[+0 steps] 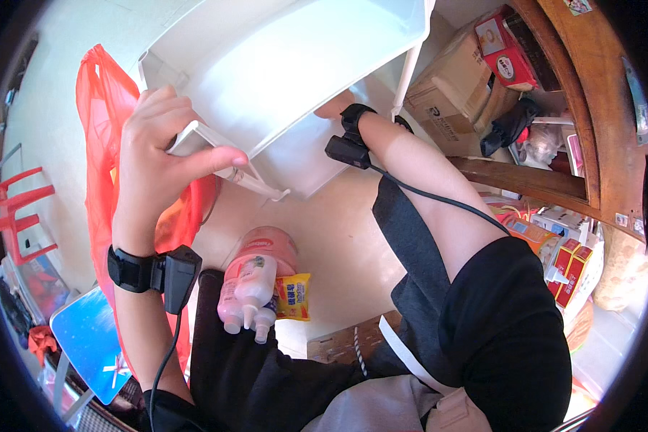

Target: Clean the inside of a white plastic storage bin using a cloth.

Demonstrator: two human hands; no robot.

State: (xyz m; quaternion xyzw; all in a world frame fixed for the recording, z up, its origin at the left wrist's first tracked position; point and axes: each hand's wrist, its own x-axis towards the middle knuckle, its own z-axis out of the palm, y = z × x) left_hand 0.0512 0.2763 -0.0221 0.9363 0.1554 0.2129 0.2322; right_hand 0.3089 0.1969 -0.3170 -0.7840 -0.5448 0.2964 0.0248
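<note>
A white plastic shelf rack (313,59) with a raised rim and thin legs fills the top middle. My left hand (164,129) grips its near left corner, the thumb lying over the edge. My right hand (336,105) reaches beneath the tray, and its fingers are mostly hidden behind it. A red plastic bag (100,108) hangs or stands behind my left hand. Several squeeze bottles (256,281) with pale caps and a pink tub (275,245) stand close to my left knee, beside a small yellow packet (297,297).
Cardboard boxes (448,92) and a red box (505,54) lie at the upper right, behind a wooden frame (524,178). Red stools (24,202) stand at the far left. A blue folding table (89,340) is at the lower left. Small packages (572,270) lie by my right arm.
</note>
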